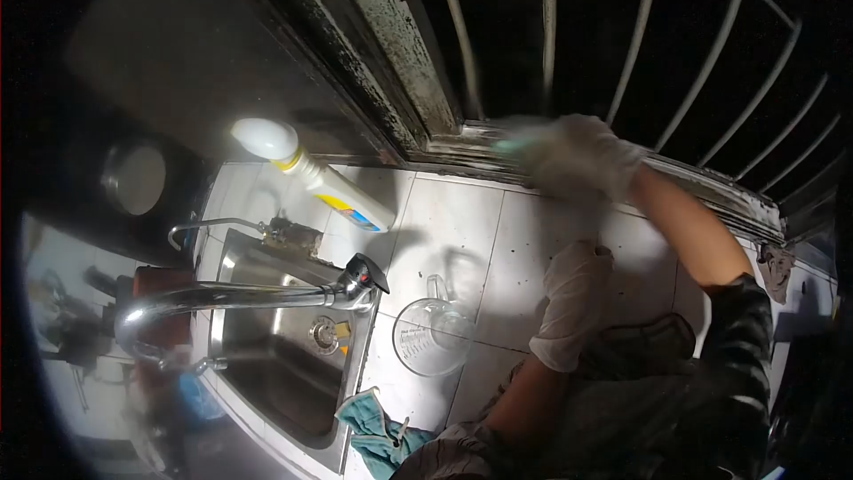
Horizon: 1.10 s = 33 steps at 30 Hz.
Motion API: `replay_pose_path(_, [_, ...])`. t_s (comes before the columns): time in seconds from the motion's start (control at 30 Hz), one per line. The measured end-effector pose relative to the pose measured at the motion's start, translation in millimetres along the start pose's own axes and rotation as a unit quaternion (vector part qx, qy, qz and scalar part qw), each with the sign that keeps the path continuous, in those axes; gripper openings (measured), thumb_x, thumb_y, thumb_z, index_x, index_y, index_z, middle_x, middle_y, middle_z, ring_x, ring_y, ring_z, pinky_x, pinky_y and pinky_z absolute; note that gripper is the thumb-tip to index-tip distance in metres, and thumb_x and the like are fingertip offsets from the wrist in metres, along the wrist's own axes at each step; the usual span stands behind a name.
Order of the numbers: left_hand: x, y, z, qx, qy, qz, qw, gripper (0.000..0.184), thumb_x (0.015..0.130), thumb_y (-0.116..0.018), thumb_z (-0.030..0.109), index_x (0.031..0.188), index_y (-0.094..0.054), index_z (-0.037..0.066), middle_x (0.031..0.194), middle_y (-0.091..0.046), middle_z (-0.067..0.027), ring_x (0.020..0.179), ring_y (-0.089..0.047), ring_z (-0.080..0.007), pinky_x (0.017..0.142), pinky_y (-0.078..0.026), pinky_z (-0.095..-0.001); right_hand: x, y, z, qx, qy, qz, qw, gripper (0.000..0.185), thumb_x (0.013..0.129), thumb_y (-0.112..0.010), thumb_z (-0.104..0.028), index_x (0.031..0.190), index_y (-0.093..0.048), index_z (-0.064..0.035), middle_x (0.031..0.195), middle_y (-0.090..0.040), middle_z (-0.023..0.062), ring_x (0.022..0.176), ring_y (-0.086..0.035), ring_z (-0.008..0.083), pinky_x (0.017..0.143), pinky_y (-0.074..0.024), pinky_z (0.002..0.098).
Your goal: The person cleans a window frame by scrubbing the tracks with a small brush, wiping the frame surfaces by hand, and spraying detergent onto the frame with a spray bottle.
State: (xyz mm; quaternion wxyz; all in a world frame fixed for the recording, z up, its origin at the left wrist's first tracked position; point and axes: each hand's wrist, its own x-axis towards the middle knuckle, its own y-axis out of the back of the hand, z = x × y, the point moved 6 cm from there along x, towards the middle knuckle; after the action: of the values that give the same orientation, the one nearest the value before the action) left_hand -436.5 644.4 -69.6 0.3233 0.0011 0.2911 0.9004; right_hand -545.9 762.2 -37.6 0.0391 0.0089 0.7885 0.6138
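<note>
My right hand (604, 156), in a whitish glove, reaches over the window's sliding track (675, 173). It is closed around a pale green thing (524, 144) pressed at the track; motion blur hides its kind. My left hand (573, 293), gloved too, rests low over the white tiled counter (506, 222) with its fingers curled in and nothing visible in them. Left of that hand stands a clear glass measuring jug (433, 338), handle toward the window. A white cleaner bottle (342, 196) with a yellow and blue label stands by the window corner.
A steel sink (267, 347) with a chrome faucet (240, 296) lies at left. A teal cloth (378, 436) hangs at its near corner. White metal bars (548, 27) cross the dark window opening. A grey rag (776, 271) lies at far right.
</note>
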Motion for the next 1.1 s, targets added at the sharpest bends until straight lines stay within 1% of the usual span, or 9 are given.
replay_pose_path(0.07, [-2.5, 0.4, -0.2, -0.02, 0.092, -0.033, 0.995, 0.029, 0.085, -0.051, 0.029, 0.089, -0.068, 0.006, 0.089, -0.065, -0.0219, 0.088, -0.062, -0.0388, 0.078, -0.048, -0.0449, 7.2, -4.0, -42.9, -0.294, 0.25, 0.115, 0.915, 0.021, 0.084, -0.051, -0.016, 0.078, -0.066, -0.0023, 0.075, -0.065, 0.0145, 0.069, -0.066, 0.0291, 0.065, -0.0561, 0.041])
replay_pose_path(0.13, [-2.6, 4.7, 3.4, -0.051, 0.038, -0.01, 0.998, 0.029, 0.085, -0.05, 0.029, 0.089, -0.068, 0.006, 0.089, -0.066, -0.021, 0.088, -0.062, -0.039, 0.077, -0.048, -0.0453, 25.7, 27.7, -76.0, -0.012, -0.02, -0.035, 0.999, 0.026, 0.084, -0.049, -0.018, 0.086, -0.069, -0.0011, 0.086, -0.066, 0.019, 0.084, -0.066, 0.0303, 0.072, -0.0541, 0.0411])
replay_pose_path(0.37, [0.8, -0.3, -8.7, -0.018, 0.083, -0.06, 0.995, 0.031, 0.087, -0.047, 0.029, 0.092, -0.068, 0.007, 0.088, -0.066, -0.02, 0.086, -0.063, -0.0383, 0.076, -0.049, -0.0456, 54.5, -48.0, 21.0, 0.138, 0.024, -0.055, 0.989, 0.036, 0.091, -0.043, -0.028, 0.093, -0.066, -0.0001, 0.092, -0.065, 0.0193, 0.086, -0.064, 0.0349, 0.086, -0.0477, 0.0439])
replay_pose_path(0.47, [4.5, -8.5, -10.8, -0.006, -0.105, 0.006, 0.994, 0.031, 0.088, -0.046, 0.028, 0.092, -0.068, 0.007, 0.089, -0.067, -0.0192, 0.087, -0.064, -0.037, 0.077, -0.05, -0.0455, 25.5, -27.8, 33.7, 0.028, 0.008, 0.008, 1.0, 0.035, 0.09, -0.043, -0.026, 0.09, -0.065, 0.0011, 0.088, -0.065, 0.0194, 0.085, -0.064, 0.0327, 0.084, -0.0487, 0.0438])
replay_pose_path(0.57, [8.7, -7.1, -4.6, 0.027, 0.085, -0.066, 0.994, 0.032, 0.088, -0.045, 0.029, 0.093, -0.069, 0.007, 0.09, -0.067, -0.0189, 0.089, -0.064, -0.0371, 0.079, -0.05, -0.0456, 29.8, -16.5, 12.6, 0.088, -0.05, -0.028, 0.994, 0.037, 0.09, -0.043, -0.027, 0.09, -0.065, 0.0021, 0.088, -0.066, 0.0196, 0.085, -0.065, 0.0319, 0.083, -0.0491, 0.044])
replay_pose_path(0.63, [6.8, -6.8, -3.0, 0.058, 0.082, -0.061, 0.993, 0.033, 0.088, -0.045, 0.03, 0.091, -0.069, 0.007, 0.091, -0.067, -0.0189, 0.089, -0.064, -0.0385, 0.08, -0.05, -0.0462, 64.4, -45.3, -20.9, -0.278, 0.212, -0.041, 0.936, 0.038, 0.089, -0.043, -0.026, 0.091, -0.065, 0.0048, 0.089, -0.066, 0.0207, 0.086, -0.064, 0.0351, 0.084, -0.0485, 0.0445])
replay_pose_path(0.73, [4.9, -16.1, -4.2, 0.084, -0.19, -0.038, 0.977, 0.016, 0.079, -0.056, 0.016, 0.085, -0.065, 0.003, 0.083, -0.065, -0.0193, 0.08, -0.062, -0.0381, 0.07, -0.048, -0.0429, 62.6, -3.3, -67.7, 0.029, 0.019, -0.087, 0.996, 0.037, 0.09, -0.043, -0.025, 0.093, -0.065, 0.0052, 0.091, -0.066, 0.0218, 0.086, -0.065, 0.0369, 0.082, -0.0487, 0.0457])
replay_pose_path(0.8, [0.7, -17.1, -15.4, 0.059, -0.173, -0.02, 0.983, 0.018, 0.08, -0.056, 0.017, 0.084, -0.065, 0.002, 0.083, -0.065, -0.019, 0.08, -0.062, -0.0375, 0.068, -0.048, -0.0421, 60.4, 3.0, -59.5, 0.041, -0.105, -0.045, 0.993, 0.02, 0.087, -0.05, -0.02, 0.089, -0.065, -0.007, 0.087, -0.065, 0.0123, 0.078, -0.065, 0.0221, 0.069, -0.055, 0.034])
replay_pose_path(1.1, [0.4, -10.3, -7.7, -0.026, -0.053, -0.018, 0.998, 0.017, 0.082, -0.055, 0.018, 0.083, -0.067, 0.005, 0.082, -0.066, -0.0161, 0.079, -0.065, -0.033, 0.066, -0.05, -0.0403, 68.0, -31.4, -16.1, 0.132, -0.081, -0.148, 0.977, 0.044, 0.09, -0.045, -0.032, 0.105, -0.063, 0.0046, 0.099, -0.064, 0.0206, 0.09, -0.061, 0.0325, 0.083, -0.0455, 0.0452])
